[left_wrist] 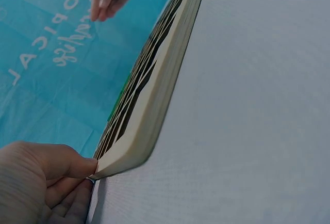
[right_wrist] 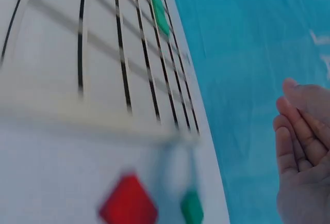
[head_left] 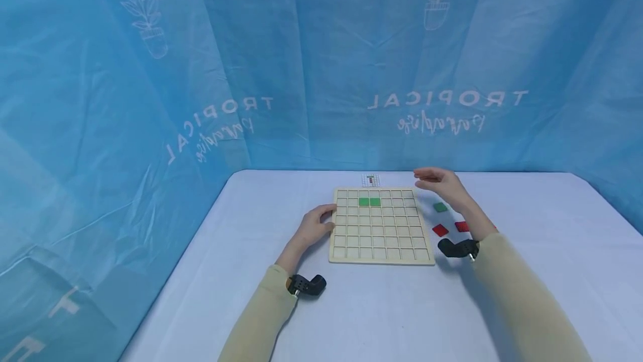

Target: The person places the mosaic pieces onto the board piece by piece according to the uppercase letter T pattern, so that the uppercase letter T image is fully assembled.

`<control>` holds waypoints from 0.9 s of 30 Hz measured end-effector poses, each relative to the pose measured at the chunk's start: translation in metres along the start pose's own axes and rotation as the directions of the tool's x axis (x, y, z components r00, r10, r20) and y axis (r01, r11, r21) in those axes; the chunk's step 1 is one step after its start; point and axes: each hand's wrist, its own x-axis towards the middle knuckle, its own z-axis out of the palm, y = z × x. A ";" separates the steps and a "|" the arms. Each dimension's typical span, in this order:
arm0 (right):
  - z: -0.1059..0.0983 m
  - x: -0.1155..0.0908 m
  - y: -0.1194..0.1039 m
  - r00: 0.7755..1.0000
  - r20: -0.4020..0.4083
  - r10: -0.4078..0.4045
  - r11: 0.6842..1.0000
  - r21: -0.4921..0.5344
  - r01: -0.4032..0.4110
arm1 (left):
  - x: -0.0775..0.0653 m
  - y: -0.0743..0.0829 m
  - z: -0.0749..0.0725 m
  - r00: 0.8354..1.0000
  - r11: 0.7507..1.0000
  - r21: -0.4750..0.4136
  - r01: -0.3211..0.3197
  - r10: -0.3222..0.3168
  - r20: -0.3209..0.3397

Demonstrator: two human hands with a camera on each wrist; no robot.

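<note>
A pale square grid board (head_left: pixel 379 239) lies on the table. Two green tiles, a left one (head_left: pixel 364 202) and a right one (head_left: pixel 375 202), sit side by side in cells of its second row from the back. My left hand (head_left: pixel 312 226) holds the board's left edge, and the left wrist view shows its thumb (left_wrist: pixel 77 166) against the rim. Above the board's far right corner hovers my right hand (head_left: pixel 444 186), its fingers loosely extended with nothing visible between them. Below it are a loose green tile (head_left: pixel 440 207) and a red tile (head_left: pixel 440 230).
More red pieces (head_left: pixel 462 226) lie by the right forearm, which partly hides them. A small card with a printed grid (head_left: pixel 370 180) lies behind the board. Blue printed curtains (head_left: pixel 331 72) hang beyond the white table (head_left: pixel 382 312).
</note>
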 end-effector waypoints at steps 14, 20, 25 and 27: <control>-0.034 -0.034 0.043 0.991 -0.032 0.131 0.988 -0.076 -0.133 | 0.002 -0.001 0.001 1.000 0.999 -0.026 0.021 -0.021 -0.003; -0.031 -0.038 0.056 0.991 0.005 0.137 0.979 -0.152 -0.134 | 0.000 0.000 0.001 1.000 0.999 -0.031 0.023 -0.023 -0.002; -0.030 -0.038 0.059 0.992 0.012 0.126 0.971 -0.204 -0.121 | 0.000 0.001 0.001 1.000 0.999 -0.029 0.027 -0.027 -0.003; -0.028 -0.037 0.059 0.992 0.011 0.126 0.968 -0.220 -0.121 | 0.000 0.001 0.001 0.999 0.999 -0.027 0.033 -0.033 -0.006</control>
